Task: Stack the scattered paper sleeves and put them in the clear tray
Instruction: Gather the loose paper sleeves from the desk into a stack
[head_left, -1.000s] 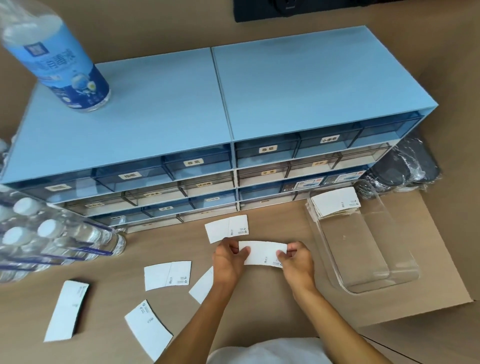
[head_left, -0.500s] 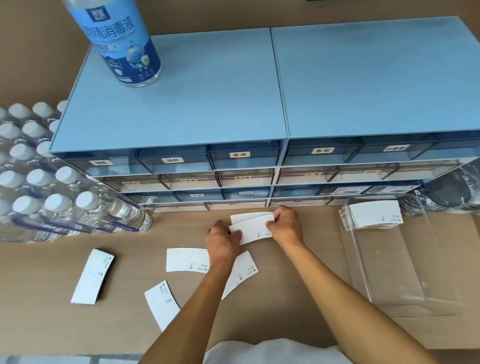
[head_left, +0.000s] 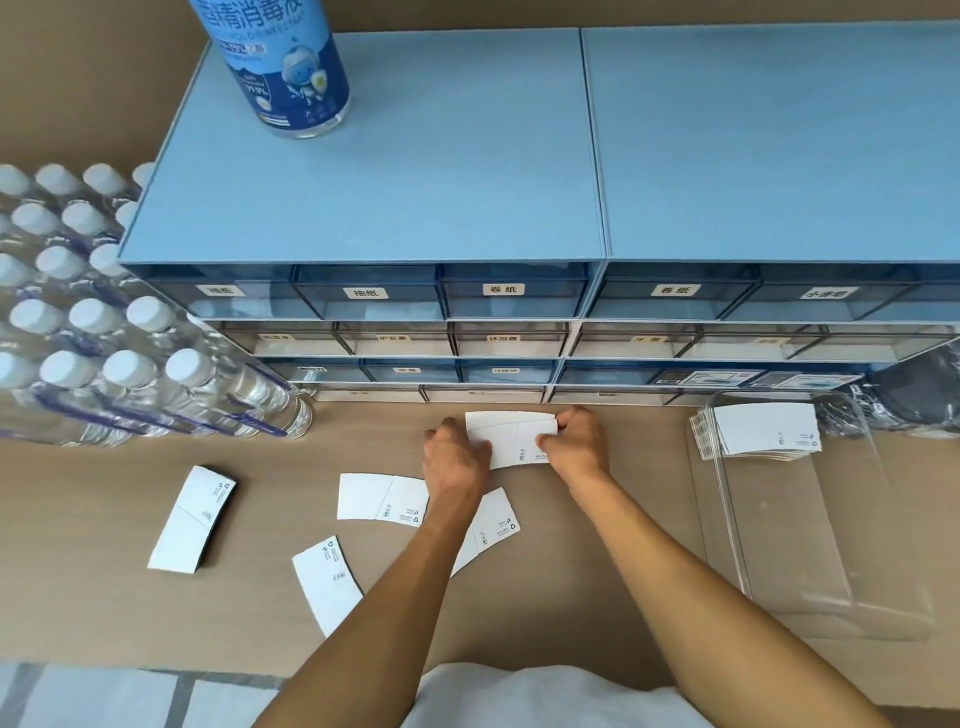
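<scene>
My left hand (head_left: 454, 457) and my right hand (head_left: 576, 441) pinch the two ends of a pair of overlapped white paper sleeves (head_left: 514, 439), flat on the tan table just in front of the drawer unit. More white sleeves lie loose on the table: one (head_left: 382, 496) beside my left wrist, one (head_left: 493, 525) partly under my left forearm, one (head_left: 327, 584) nearer me, and one (head_left: 189, 519) far left. The clear tray (head_left: 810, 525) stands at the right, with a stack of sleeves (head_left: 763, 431) at its far end.
A blue drawer unit (head_left: 467, 208) with labelled drawers runs along the back, a blue-labelled bottle (head_left: 288, 67) on top. A shrink-wrapped pack of water bottles (head_left: 104, 332) lies at the left. Dark wrapped items (head_left: 914, 400) sit behind the tray.
Both hands carried a sleeve from mid-table toward the drawers and set it onto the sleeve lying there. The camera view swung left and closer.
</scene>
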